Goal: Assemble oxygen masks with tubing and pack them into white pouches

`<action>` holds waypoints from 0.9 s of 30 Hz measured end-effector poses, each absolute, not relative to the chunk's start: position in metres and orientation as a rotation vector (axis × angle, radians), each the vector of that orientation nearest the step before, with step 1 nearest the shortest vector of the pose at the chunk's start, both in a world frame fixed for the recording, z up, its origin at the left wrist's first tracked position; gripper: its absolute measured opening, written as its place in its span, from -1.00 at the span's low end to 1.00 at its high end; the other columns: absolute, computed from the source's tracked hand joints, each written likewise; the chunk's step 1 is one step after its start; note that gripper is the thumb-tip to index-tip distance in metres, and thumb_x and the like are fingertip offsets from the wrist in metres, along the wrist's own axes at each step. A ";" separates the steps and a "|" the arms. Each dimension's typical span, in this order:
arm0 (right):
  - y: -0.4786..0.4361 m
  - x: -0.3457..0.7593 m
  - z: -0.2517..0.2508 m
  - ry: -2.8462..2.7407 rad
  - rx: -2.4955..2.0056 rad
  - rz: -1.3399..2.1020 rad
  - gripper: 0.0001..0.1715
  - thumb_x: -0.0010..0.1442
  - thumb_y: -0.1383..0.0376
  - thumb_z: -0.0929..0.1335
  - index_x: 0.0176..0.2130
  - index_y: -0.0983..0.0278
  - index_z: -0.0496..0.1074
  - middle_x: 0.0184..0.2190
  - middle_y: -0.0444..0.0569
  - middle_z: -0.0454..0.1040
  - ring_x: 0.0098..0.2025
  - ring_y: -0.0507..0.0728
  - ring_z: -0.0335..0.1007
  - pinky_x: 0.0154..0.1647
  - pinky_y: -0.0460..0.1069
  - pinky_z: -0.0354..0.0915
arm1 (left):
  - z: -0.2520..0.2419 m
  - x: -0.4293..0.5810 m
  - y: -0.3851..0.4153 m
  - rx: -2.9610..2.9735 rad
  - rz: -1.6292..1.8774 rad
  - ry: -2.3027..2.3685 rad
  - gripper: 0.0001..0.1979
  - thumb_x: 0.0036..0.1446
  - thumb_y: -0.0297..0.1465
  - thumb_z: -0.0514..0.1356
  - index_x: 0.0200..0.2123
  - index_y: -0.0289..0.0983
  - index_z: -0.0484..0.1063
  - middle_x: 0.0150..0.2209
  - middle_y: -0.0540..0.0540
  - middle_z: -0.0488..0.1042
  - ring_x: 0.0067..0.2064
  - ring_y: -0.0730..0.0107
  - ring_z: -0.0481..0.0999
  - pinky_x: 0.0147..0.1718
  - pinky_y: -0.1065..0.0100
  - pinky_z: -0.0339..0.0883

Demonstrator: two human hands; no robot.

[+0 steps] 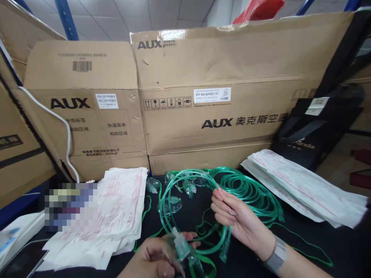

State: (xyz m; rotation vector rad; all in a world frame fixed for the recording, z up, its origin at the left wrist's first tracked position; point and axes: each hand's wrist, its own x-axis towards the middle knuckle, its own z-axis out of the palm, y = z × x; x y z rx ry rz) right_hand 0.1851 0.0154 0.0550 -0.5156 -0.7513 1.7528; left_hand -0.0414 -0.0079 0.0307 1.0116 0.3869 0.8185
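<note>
My left hand (158, 255) is at the bottom centre, its fingers closed round a clear plastic mask piece (182, 244) with a connector on top. A loop of green tubing (174, 200) rises from it. My right hand (236, 220), with a metal mesh watch band at the wrist, pinches that same green tubing near its upper right side. Behind the hands lies a heap of coiled green tubing (249, 189) and several clear masks (188, 187) on the black table.
A stack of white paper pouches (118, 216) lies at the left, another stack (301, 189) at the right. Large AUX cardboard boxes (214, 112) wall off the back. A black bag (315, 123) leans at the right. A white cable (68, 135) hangs at the left.
</note>
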 end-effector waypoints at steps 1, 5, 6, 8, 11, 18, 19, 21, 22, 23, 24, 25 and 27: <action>0.016 0.185 0.054 -0.768 -0.558 1.700 -0.70 0.09 0.26 0.36 -0.56 0.31 0.23 -0.72 -0.31 0.00 -0.70 -0.13 -0.27 -0.74 -0.22 -0.14 | 0.031 -0.041 -0.008 1.014 0.817 0.391 -0.81 -0.29 -0.25 0.40 -0.56 -0.23 0.58 -0.09 -0.18 0.52 0.02 -0.04 0.39 0.03 0.10 0.10; 0.018 0.183 0.053 -1.088 -0.980 1.397 -0.67 0.08 0.14 0.35 -0.57 0.30 0.31 -0.61 -0.19 0.20 -0.59 -0.06 0.06 -0.55 -0.14 0.10 | 0.026 -0.038 -0.008 0.937 0.841 0.456 -0.84 -0.27 -0.30 0.40 -0.58 -0.24 0.56 -0.11 -0.20 0.53 0.03 -0.05 0.38 0.04 0.07 0.06; 0.018 0.183 0.053 -1.233 -1.104 1.277 -0.65 0.08 0.13 0.35 -0.59 0.30 0.34 -0.58 -0.17 0.22 -0.54 -0.04 0.11 -0.49 -0.13 0.13 | 0.024 -0.038 -0.007 0.920 0.843 0.486 -0.85 -0.25 -0.30 0.39 -0.58 -0.25 0.55 -0.10 -0.20 0.53 0.03 -0.05 0.38 0.05 0.08 0.04; 0.019 0.185 0.053 -1.488 -1.258 1.010 -0.61 0.08 0.13 0.34 -0.64 0.29 0.36 -0.58 -0.16 0.24 -0.48 0.00 0.17 -0.40 -0.11 0.16 | 0.021 -0.038 -0.005 0.926 0.840 0.562 -0.85 -0.21 -0.30 0.37 -0.59 -0.26 0.53 -0.08 -0.19 0.51 0.05 -0.03 0.35 0.08 0.10 -0.01; 0.021 0.189 0.054 -1.573 -1.345 0.892 -0.57 0.08 0.10 0.33 -0.68 0.27 0.33 -0.65 -0.18 0.25 -0.56 -0.02 0.19 -0.51 -0.12 0.17 | 0.015 -0.040 -0.003 1.078 0.814 0.690 -0.84 -0.17 -0.28 0.34 -0.58 -0.24 0.49 -0.13 -0.16 0.51 0.09 0.05 0.29 0.08 0.14 -0.04; 0.024 0.196 0.056 -1.093 -1.350 1.417 -0.63 0.13 0.06 0.27 -0.53 0.25 0.17 -0.71 -0.15 0.45 -0.92 -0.09 0.04 -0.96 -0.23 -0.13 | 0.012 -0.043 -0.002 1.554 0.697 0.993 -0.79 -0.10 -0.19 0.27 -0.48 -0.23 0.51 -0.28 -0.10 0.36 -0.05 0.14 0.30 -0.18 0.31 0.16; 0.025 0.197 0.055 -1.056 -1.333 1.441 -0.64 0.14 0.07 0.26 -0.52 0.25 0.15 -0.73 -0.14 0.45 -0.92 -0.07 0.09 -0.96 -0.23 -0.07 | 0.013 -0.043 -0.002 1.565 0.707 1.010 -0.78 -0.09 -0.19 0.26 -0.48 -0.23 0.50 -0.33 -0.07 0.34 -0.14 0.20 0.33 -0.22 0.33 0.17; 0.028 0.197 0.052 -0.996 -1.296 1.482 -0.65 0.15 0.08 0.25 -0.50 0.25 0.15 -0.73 -0.12 0.45 -0.89 -0.05 0.15 -0.95 -0.23 0.00 | 0.013 -0.042 -0.001 1.533 0.711 0.960 -0.75 -0.07 -0.17 0.24 -0.50 -0.26 0.48 -0.43 -0.01 0.32 -0.31 0.33 0.33 -0.31 0.36 0.15; 0.029 0.197 0.051 -0.962 -1.269 1.508 -0.66 0.15 0.10 0.26 -0.50 0.25 0.15 -0.73 -0.11 0.45 -0.87 -0.05 0.17 -0.94 -0.24 0.02 | 0.012 -0.041 0.000 1.478 0.714 0.914 -0.73 -0.07 -0.16 0.23 -0.52 -0.27 0.45 -0.47 0.01 0.31 -0.37 0.37 0.31 -0.35 0.38 0.14; 0.029 0.197 0.050 -0.930 -1.237 1.536 -0.67 0.15 0.11 0.27 -0.49 0.26 0.17 -0.73 -0.11 0.45 -0.86 -0.06 0.18 -0.92 -0.24 0.04 | 0.011 -0.040 0.000 1.399 0.720 0.870 -0.71 -0.08 -0.16 0.24 -0.54 -0.29 0.43 -0.52 0.03 0.32 -0.41 0.40 0.30 -0.38 0.39 0.12; 0.030 0.197 0.049 -0.900 -1.200 1.566 -0.68 0.14 0.13 0.29 -0.49 0.27 0.18 -0.72 -0.11 0.45 -0.85 -0.08 0.18 -0.91 -0.24 0.06 | 0.010 -0.039 0.000 1.301 0.728 0.825 -0.70 -0.09 -0.16 0.25 -0.57 -0.29 0.39 -0.54 0.04 0.33 -0.43 0.42 0.30 -0.39 0.40 0.11; 0.030 0.197 0.049 -0.872 -1.158 1.598 -0.69 0.13 0.14 0.30 -0.49 0.28 0.20 -0.71 -0.12 0.45 -0.84 -0.09 0.17 -0.89 -0.25 0.07 | 0.009 -0.038 0.000 1.192 0.734 0.786 -0.70 -0.10 -0.16 0.26 -0.58 -0.29 0.36 -0.56 0.04 0.35 -0.44 0.43 0.31 -0.38 0.39 0.12; 0.029 0.195 0.050 -0.824 -1.066 1.661 -0.71 0.12 0.17 0.32 -0.49 0.30 0.23 -0.70 -0.15 0.43 -0.82 -0.13 0.16 -0.84 -0.26 0.10 | 0.007 -0.035 -0.001 0.982 0.720 0.723 -0.69 -0.14 -0.18 0.28 -0.59 -0.27 0.29 -0.59 0.04 0.38 -0.46 0.42 0.37 -0.39 0.37 0.15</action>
